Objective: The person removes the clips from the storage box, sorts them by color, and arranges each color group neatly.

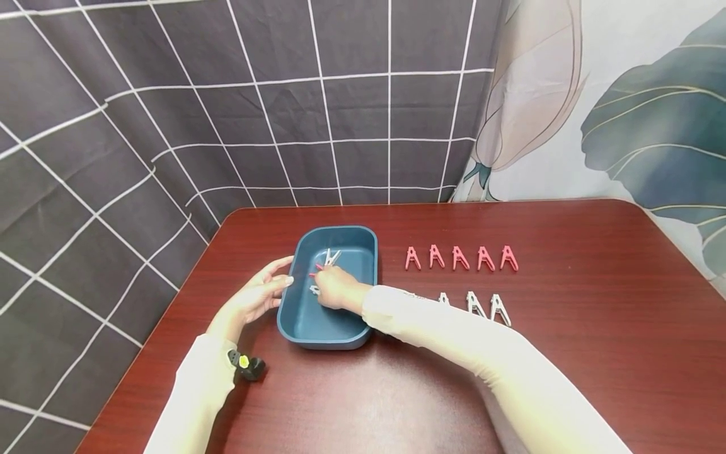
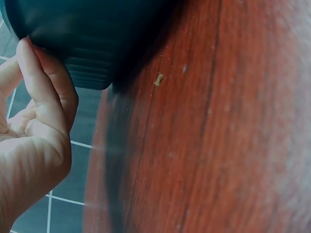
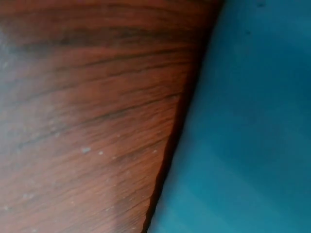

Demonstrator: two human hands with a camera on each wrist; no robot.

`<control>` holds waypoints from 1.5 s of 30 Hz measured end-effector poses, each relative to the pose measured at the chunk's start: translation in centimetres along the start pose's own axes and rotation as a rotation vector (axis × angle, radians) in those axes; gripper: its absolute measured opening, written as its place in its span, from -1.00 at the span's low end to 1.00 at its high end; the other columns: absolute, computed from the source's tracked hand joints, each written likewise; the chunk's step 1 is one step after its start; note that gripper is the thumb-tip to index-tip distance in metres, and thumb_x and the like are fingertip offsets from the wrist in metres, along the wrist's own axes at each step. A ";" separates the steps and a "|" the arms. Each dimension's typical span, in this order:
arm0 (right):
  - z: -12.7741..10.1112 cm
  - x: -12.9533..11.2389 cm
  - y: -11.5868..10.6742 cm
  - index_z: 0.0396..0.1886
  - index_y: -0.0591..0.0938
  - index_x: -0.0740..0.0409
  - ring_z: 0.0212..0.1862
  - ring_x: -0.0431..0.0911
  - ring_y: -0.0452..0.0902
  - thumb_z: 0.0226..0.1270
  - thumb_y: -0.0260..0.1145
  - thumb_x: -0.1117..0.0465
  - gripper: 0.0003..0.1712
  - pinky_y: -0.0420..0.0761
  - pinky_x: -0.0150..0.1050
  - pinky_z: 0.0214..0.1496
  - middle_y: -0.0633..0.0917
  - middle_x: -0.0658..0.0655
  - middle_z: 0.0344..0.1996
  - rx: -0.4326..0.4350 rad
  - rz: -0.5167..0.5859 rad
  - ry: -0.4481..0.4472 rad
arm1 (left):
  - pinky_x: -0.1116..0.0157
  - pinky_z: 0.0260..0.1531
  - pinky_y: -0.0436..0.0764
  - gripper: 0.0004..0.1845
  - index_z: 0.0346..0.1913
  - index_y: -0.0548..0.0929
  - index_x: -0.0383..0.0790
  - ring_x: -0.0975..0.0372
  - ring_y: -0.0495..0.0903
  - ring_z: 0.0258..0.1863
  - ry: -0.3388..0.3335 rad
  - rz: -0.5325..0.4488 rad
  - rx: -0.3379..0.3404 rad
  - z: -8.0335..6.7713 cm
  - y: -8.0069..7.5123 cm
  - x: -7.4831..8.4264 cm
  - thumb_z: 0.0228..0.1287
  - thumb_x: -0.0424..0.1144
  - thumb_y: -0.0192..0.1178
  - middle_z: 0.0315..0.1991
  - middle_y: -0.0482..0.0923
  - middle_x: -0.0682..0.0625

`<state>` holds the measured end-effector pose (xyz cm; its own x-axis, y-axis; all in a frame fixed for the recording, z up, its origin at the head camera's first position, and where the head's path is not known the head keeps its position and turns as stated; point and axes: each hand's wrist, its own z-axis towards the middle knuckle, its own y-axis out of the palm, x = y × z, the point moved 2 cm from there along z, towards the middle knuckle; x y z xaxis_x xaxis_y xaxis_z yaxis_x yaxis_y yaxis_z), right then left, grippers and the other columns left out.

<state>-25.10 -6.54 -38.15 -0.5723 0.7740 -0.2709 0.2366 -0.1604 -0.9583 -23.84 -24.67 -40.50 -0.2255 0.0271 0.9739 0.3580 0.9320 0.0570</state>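
A blue plastic bin (image 1: 326,345) stands on the table, its inside facing up. My left hand (image 1: 258,296) is at its left wall, fingertips touching the outside near the rim; the left wrist view shows loosely bent fingers (image 2: 36,77) against the wall. Down inside the bin is my right hand (image 1: 338,289), back of the hand up, its fingertips hidden. Around its fingers show a white clothespin (image 1: 331,257), parts of a red clothespin (image 1: 319,267) and a bit of another white one (image 1: 314,290). I cannot tell whether the right hand grips one of them.
Right of the bin, a row of red clothespins (image 1: 457,257) lies on the dark red wooden table (image 1: 578,302). Nearer to me is a row of white clothespins (image 1: 475,304), partly covered by the right sleeve (image 1: 448,334). A gridded dark cloth (image 1: 351,107) hangs behind the table.
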 end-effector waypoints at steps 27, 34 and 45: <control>-1.7 1.5 -2.3 -0.50 0.67 0.17 -0.55 -0.16 0.44 0.16 0.33 0.33 -0.93 0.37 -0.43 -0.53 0.65 0.07 -0.58 0.146 0.314 0.095 | 0.27 -0.19 0.65 -0.36 0.47 0.02 -0.14 0.25 0.66 -0.14 0.008 0.037 0.009 -0.1 0.0 0.1 0.42 -0.36 -0.01 -0.04 0.54 0.00; -2.6 2.4 -3.1 -0.36 0.72 0.25 -0.39 -0.09 0.53 0.08 0.39 0.35 -0.90 0.50 -0.41 -0.43 0.72 0.15 -0.40 0.223 0.407 0.091 | 0.28 -0.22 0.66 -0.37 0.46 0.04 -0.12 0.25 0.67 -0.18 0.001 0.033 0.020 0.0 0.0 -0.1 0.42 -0.37 0.00 -0.09 0.58 0.01; -4.8 3.7 -5.8 -0.36 0.68 0.24 -0.38 -0.13 0.58 0.08 0.41 0.32 -0.89 0.53 -0.37 -0.34 0.72 0.13 -0.43 0.320 0.573 0.102 | 0.28 -0.22 0.66 -0.37 0.47 0.02 -0.13 0.25 0.67 -0.16 0.010 0.039 0.012 -0.1 0.1 -0.1 0.43 -0.37 -0.02 -0.05 0.57 -0.01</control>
<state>-24.77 0.18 -33.13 -0.3444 0.5639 -0.7506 0.2271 -0.7257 -0.6494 -23.71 -24.59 -40.59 -0.2028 0.0599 0.9774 0.3553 0.9346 0.0164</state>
